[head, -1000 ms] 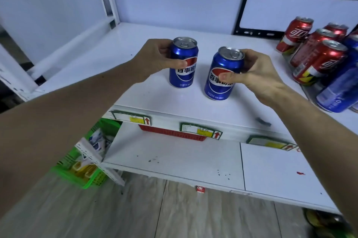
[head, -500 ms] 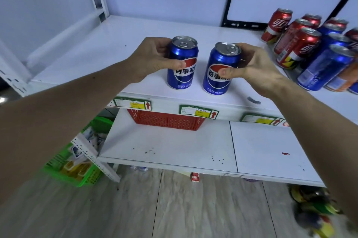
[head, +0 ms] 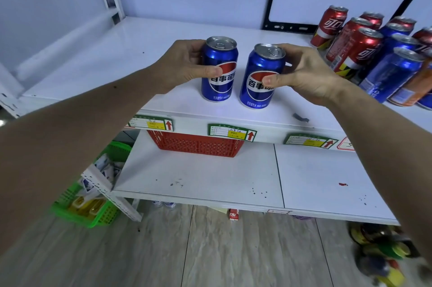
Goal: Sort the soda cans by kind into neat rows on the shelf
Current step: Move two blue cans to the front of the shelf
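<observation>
Head view: each hand — left hand (head: pixel 187 64), right hand (head: pixel 304 76) — grips a rigid, slick blue can (left can (head: pixel 218 69), right can (head: pixel 263 76)) mid-body, upright near the shelf (head: pixel 93 64) front — likely full.

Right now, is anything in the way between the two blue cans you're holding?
No. The left hand grips one blue can and the right hand grips the other blue can. Only bare white shelf shows in the small gap between them. The mixed cans stand off to the right.
</observation>
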Demonstrator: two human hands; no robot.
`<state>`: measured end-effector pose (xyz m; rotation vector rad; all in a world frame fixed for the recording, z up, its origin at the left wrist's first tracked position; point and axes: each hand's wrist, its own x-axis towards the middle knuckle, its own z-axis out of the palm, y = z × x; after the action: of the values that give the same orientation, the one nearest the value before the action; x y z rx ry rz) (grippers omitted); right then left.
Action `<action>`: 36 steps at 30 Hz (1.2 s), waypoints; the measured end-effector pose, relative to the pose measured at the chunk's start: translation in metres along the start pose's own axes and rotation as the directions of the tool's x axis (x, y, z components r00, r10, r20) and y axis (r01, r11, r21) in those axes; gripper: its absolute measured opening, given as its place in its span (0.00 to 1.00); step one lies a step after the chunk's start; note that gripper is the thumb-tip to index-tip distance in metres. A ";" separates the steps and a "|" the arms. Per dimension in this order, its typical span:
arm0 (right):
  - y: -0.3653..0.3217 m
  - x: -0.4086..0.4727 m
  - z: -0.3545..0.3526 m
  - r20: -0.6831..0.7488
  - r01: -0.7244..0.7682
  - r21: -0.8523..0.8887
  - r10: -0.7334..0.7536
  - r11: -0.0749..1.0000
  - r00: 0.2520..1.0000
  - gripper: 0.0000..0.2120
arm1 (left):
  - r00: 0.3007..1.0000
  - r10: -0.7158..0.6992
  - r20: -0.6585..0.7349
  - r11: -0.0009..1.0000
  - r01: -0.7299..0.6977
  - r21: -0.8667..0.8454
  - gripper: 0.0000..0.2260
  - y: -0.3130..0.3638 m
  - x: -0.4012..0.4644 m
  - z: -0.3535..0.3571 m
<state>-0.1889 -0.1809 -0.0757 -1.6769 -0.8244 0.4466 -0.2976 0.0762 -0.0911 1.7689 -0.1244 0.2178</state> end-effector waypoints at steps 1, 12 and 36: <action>0.000 0.000 0.000 -0.004 0.000 -0.008 0.000 1.000 1.000 0.34 | 1.000 -0.004 0.012 1.000 0.004 0.010 0.22 0.001 0.001 0.000; -0.004 -0.007 0.002 -0.030 -0.027 -0.020 0.027 0.999 0.999 0.30 | 0.987 -0.098 0.125 0.993 0.090 0.071 0.27 0.014 -0.001 -0.006; -0.048 -0.058 -0.043 -0.328 -0.183 -0.417 0.041 0.890 0.944 0.16 | 0.993 0.122 0.002 0.836 -0.104 0.539 0.16 0.104 0.029 0.013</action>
<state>-0.2125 -0.2475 -0.0260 -2.1609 -0.6201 0.0602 -0.2893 0.0429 0.0121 2.3241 -0.1549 0.3975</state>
